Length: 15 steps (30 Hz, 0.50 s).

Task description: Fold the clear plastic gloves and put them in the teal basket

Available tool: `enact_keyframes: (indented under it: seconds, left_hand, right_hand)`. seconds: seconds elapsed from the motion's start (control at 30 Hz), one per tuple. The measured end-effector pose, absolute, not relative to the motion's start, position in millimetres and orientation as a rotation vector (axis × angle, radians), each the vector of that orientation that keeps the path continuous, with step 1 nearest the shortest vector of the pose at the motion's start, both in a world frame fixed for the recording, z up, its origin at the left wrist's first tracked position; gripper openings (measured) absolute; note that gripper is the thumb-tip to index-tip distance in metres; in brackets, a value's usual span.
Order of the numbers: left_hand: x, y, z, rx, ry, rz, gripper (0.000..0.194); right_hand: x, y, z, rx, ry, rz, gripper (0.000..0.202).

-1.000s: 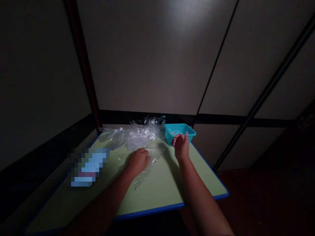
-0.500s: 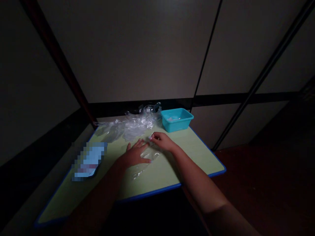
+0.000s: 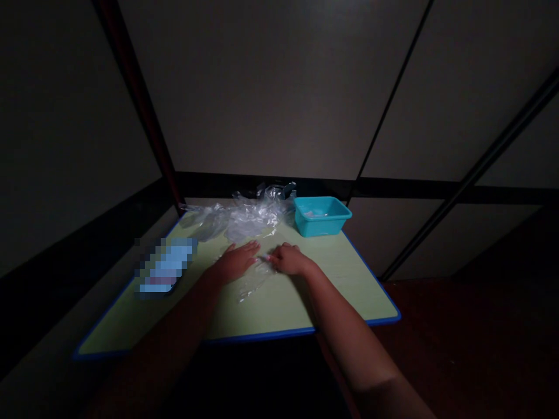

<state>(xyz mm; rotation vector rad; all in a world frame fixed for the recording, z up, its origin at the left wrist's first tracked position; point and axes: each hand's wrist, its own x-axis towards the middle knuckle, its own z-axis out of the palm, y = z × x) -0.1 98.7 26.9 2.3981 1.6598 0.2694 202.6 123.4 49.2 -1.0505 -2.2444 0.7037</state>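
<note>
A clear plastic bag (image 3: 253, 283) lies flat on the light green table in front of me. My left hand (image 3: 236, 260) rests over its left side, palm down, with the fingers stretched out. My right hand (image 3: 288, 259) is closed at the bag's right part, thumb and fingers pinched together on the film. Behind both hands spreads a crumpled heap of clear plastic bags (image 3: 247, 218). To the right of the heap stands a turquoise plastic basin (image 3: 322, 224); a little pale content shows inside, too dim to name.
The table (image 3: 349, 291) has a blue edge (image 3: 271, 336). At its left side lies a flat, phone-like thing, blurred out by pixels (image 3: 168, 267). Dark panelled walls (image 3: 271, 105) close off the back and left. Reddish floor (image 3: 454, 337) shows at the right.
My right hand has come down onto the bag and its fingers have curled in. The left hand has flattened, its thumb drawn closer to the fingers. The view has shifted slightly.
</note>
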Motion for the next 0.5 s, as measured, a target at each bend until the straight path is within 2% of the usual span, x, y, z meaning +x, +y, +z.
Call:
enact_keyframes:
  seconds: [0.13,0.27,0.33,0.5]
  left_hand:
    - [0.2,102.5,28.3,2.388,1.705,0.283,0.054]
    - [6.4,100.4,30.7,2.412,1.727,0.326,0.057]
    - [11.2,97.3,31.2,2.462,1.712,0.327,0.059]
    - [23.2,89.4,28.3,2.549,1.560,0.201,0.082]
  right_hand:
    - [204.2,111.0,65.6,-0.983,-2.491,1.138,0.054]
    - [210.0,109.6,75.6,-0.682,-2.532,1.611,0.062]
    - [210.7,114.4,73.6,-0.692,-2.400,1.506,0.063]
    - [204.4,131.0,53.5,-1.040,-2.181,0.546,0.041]
